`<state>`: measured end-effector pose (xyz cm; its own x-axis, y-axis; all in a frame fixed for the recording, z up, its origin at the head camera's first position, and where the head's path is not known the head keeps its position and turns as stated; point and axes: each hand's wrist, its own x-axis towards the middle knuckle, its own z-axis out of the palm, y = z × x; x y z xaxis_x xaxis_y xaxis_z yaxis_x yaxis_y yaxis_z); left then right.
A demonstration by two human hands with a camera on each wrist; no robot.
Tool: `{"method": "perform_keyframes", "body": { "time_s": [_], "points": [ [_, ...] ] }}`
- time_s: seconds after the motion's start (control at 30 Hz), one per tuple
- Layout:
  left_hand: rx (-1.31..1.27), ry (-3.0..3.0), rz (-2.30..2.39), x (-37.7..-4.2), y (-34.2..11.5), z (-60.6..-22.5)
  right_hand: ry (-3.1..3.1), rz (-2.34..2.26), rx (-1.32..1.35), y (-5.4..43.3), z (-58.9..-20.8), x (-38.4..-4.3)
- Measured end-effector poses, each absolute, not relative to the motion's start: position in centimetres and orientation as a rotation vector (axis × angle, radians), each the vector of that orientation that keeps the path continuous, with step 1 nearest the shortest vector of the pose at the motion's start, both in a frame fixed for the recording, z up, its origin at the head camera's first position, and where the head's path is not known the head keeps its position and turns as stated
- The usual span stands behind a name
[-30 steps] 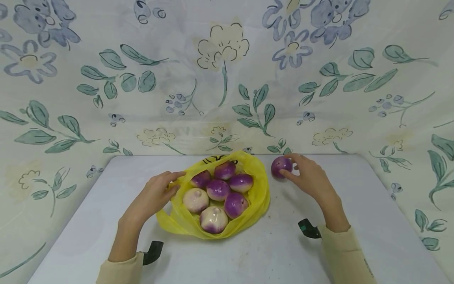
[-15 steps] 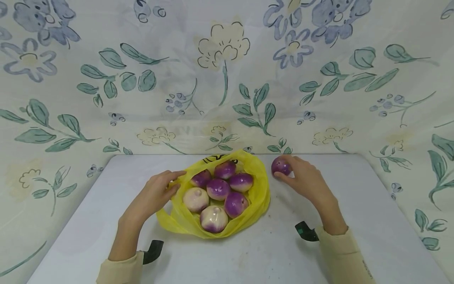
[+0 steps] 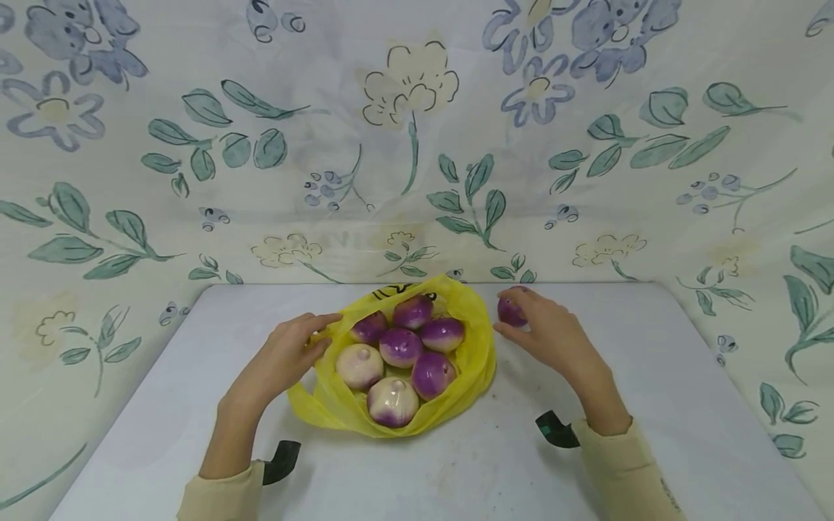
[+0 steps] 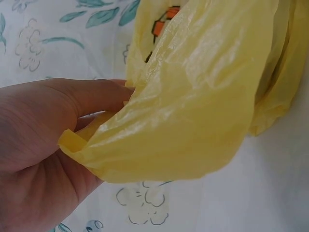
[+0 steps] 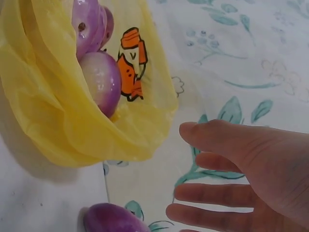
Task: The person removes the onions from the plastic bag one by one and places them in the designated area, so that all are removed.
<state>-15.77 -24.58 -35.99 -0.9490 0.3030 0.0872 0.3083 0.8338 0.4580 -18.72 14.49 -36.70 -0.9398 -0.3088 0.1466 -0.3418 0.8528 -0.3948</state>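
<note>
A yellow plastic bag [image 3: 478,362] with its mouth spread open lies in the middle of the table. Several purple-and-white turnips [image 3: 400,349] sit inside it. At the bag's left rim, my left hand [image 3: 280,362] holds the plastic between thumb and fingers, as the left wrist view also shows. One loose purple turnip [image 3: 511,311] stands on the table to the right of the bag, partly hidden by my right hand [image 3: 554,333]. In the right wrist view that hand's fingers are spread and fairly straight, apart from the loose turnip [image 5: 113,220], with nothing in them.
The white table [image 3: 456,477] ends at the back against a hanging cloth [image 3: 326,145] with a flower and leaf print. A black wrist device [image 3: 282,463] sits at the left cuff, and another black device [image 3: 557,429] at the right cuff.
My right hand has shifted left and slightly toward me, across the front of the loose turnip, which it now covers more. The left hand and the bag have stayed put.
</note>
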Motion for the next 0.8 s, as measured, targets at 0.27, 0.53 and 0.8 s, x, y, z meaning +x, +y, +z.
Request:
{"method": "perform_keyframes", "body": {
  "time_s": [0.27,0.53,0.8],
  "points": [
    [-0.493,-3.002,-0.753,-15.7,-24.5,-35.9,-2.955,0.635,0.557,13.5,-36.8,-18.2],
    [-0.500,-2.994,-0.756,-15.7,-24.5,-35.9,-2.971,0.562,0.599,12.4,-37.0,-18.0],
    [-0.494,-2.997,-0.759,-15.7,-24.5,-36.0,-2.962,0.534,0.652,11.8,-37.2,-17.7]
  ]
}}
